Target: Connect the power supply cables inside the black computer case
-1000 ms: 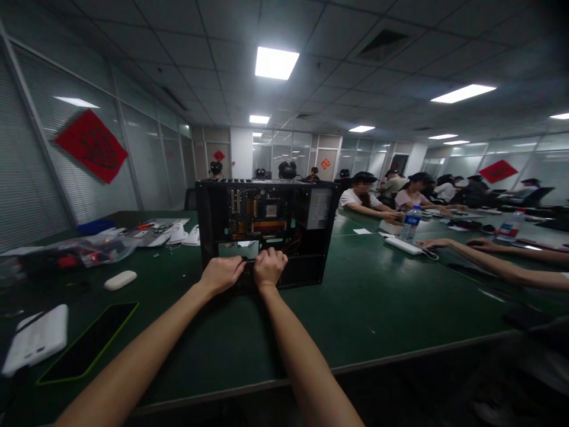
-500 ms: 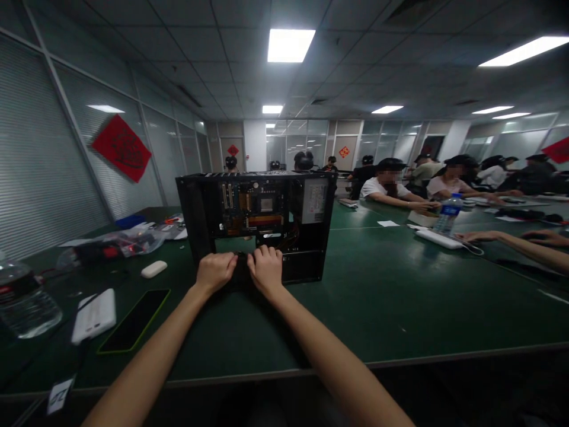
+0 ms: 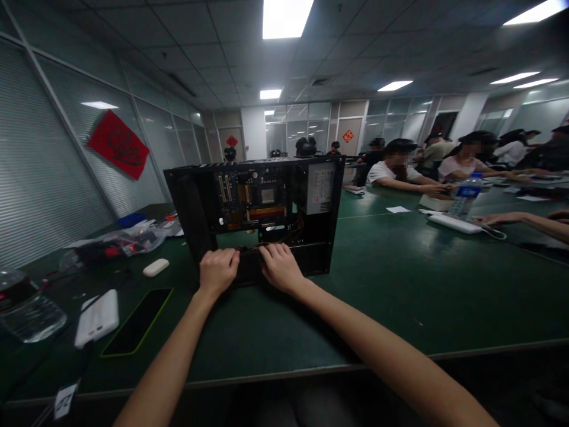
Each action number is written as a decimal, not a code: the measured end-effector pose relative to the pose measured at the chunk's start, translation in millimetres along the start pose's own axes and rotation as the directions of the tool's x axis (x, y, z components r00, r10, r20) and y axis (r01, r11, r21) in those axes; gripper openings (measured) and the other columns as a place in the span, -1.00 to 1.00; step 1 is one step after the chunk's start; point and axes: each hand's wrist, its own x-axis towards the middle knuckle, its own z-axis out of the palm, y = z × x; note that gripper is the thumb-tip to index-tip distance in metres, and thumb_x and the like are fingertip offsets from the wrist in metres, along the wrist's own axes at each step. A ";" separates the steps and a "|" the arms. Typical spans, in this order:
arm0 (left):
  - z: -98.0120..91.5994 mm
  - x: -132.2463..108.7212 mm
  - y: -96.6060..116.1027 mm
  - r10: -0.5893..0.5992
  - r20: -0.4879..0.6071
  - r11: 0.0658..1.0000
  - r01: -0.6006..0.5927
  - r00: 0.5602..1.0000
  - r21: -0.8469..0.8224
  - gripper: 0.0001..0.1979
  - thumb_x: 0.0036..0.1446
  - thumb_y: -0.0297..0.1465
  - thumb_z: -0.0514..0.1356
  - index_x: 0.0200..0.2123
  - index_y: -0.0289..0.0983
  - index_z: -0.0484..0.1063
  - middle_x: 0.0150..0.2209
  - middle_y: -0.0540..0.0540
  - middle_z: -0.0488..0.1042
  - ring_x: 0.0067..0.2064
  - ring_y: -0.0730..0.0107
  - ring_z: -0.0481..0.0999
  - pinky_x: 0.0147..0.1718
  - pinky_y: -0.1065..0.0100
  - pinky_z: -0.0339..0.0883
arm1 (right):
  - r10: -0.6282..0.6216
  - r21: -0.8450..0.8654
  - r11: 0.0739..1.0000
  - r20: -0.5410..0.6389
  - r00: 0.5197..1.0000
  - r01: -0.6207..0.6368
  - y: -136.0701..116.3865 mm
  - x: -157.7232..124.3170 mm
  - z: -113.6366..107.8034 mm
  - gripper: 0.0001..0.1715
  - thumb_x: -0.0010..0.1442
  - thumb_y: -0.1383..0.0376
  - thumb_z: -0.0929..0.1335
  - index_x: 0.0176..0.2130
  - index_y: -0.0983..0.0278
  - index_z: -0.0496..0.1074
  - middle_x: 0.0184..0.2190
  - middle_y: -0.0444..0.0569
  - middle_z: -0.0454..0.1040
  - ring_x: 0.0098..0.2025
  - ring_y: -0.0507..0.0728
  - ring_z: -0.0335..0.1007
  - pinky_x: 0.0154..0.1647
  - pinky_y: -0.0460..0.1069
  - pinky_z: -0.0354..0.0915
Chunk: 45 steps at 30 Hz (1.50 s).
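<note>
An open black computer case [image 3: 191, 219] stands on the green table, its open side facing me. Inside it I see a motherboard [image 3: 237, 198], a grey power supply [image 3: 320, 188] at the upper right and some loose wires. My left hand [image 3: 217, 273] is closed over the case's near lower edge, left of its middle. Gripping the same edge a little to the right is my right hand [image 3: 282, 270], fingers curled over the rim. The fingertips of both hands are hidden behind that edge.
On the left lie a phone [image 3: 137, 323], a white power bank [image 3: 98, 317], a small white case [image 3: 156, 267], a water bottle [image 3: 29, 308] and a plastic bag [image 3: 120, 243]. To the right are another bottle [image 3: 466, 196], a white device with a cable [image 3: 460, 223] and a co-worker's hand [image 3: 498, 219].
The view has tipped down slightly. The case has turned a little and looks wider. My right hand has shifted right along its edge, leaving a wider gap between my hands.
</note>
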 end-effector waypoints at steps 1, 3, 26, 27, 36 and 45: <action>-1.1 -0.2 1.2 -0.003 0.004 1.000 0.003 1.000 -0.008 -0.55 0.44 -0.27 -0.11 -0.35 -0.25 0.50 -0.36 -0.14 0.59 -0.28 0.18 0.53 -0.23 0.16 0.15 | -0.038 -0.003 0.999 0.018 0.999 0.038 4.4 0.3 -1.7 -0.47 0.31 0.30 0.29 0.22 0.40 0.32 -0.01 0.20 0.44 0.00 0.31 0.28 0.07 0.17 0.20; -3.3 -0.7 2.7 -0.001 0.014 1.000 0.001 1.000 -0.030 -0.56 0.44 -0.27 -0.10 -0.31 -0.25 0.50 -0.32 -0.14 0.60 -0.25 0.15 0.54 -0.22 0.15 0.15 | -0.125 -0.002 0.992 0.058 0.990 0.125 15.1 0.3 -6.8 -0.40 0.30 0.30 0.29 0.28 0.42 0.26 0.02 0.20 0.44 0.00 0.30 0.30 0.04 0.15 0.22; -19.2 13.1 1.7 -0.169 0.280 0.951 0.232 0.945 -0.207 -0.49 0.36 -0.10 -0.12 -0.09 -0.19 0.57 -0.06 -0.14 0.64 -0.02 0.00 0.59 -0.02 0.05 0.34 | -0.169 0.059 0.984 0.025 0.985 0.168 23.6 2.2 -6.0 -0.46 0.36 0.27 0.24 0.26 0.40 0.27 -0.11 0.15 0.47 -0.15 0.25 0.34 -0.16 0.12 0.24; -22.2 19.4 -0.4 -0.167 0.345 0.932 0.263 0.924 -0.251 -0.49 0.35 -0.09 -0.12 -0.05 -0.18 0.56 -0.04 -0.12 0.64 -0.02 0.03 0.60 -0.01 0.08 0.37 | -0.162 0.083 0.984 0.041 0.986 0.159 23.3 4.3 -10.2 -0.48 0.37 0.24 0.25 0.25 0.39 0.28 -0.10 0.16 0.48 -0.12 0.25 0.36 -0.13 0.12 0.25; -13.5 127.4 -8.1 0.356 0.696 0.842 0.109 0.624 -0.528 -0.58 0.15 -0.21 0.15 0.02 -0.23 0.55 0.06 -0.15 0.60 0.02 0.16 0.59 -0.02 0.32 0.43 | -0.132 0.442 0.886 0.531 0.837 -0.140 68.3 89.7 -51.5 -0.54 0.41 0.07 0.24 -0.09 0.32 0.57 -0.16 0.13 0.62 -0.20 0.20 0.52 -0.31 -0.02 0.26; -6.3 146.1 -3.5 0.346 0.754 0.813 0.223 0.559 -0.538 -0.68 0.14 -0.16 0.14 -0.16 -0.22 0.51 -0.35 -0.04 0.59 -0.35 0.29 0.54 -0.44 0.40 0.33 | -0.213 0.451 0.876 0.683 0.698 -0.174 102.9 105.9 -28.9 -0.65 0.36 0.15 0.33 -0.14 0.34 0.59 -0.29 0.02 0.59 -0.37 0.07 0.41 -0.45 -0.09 0.14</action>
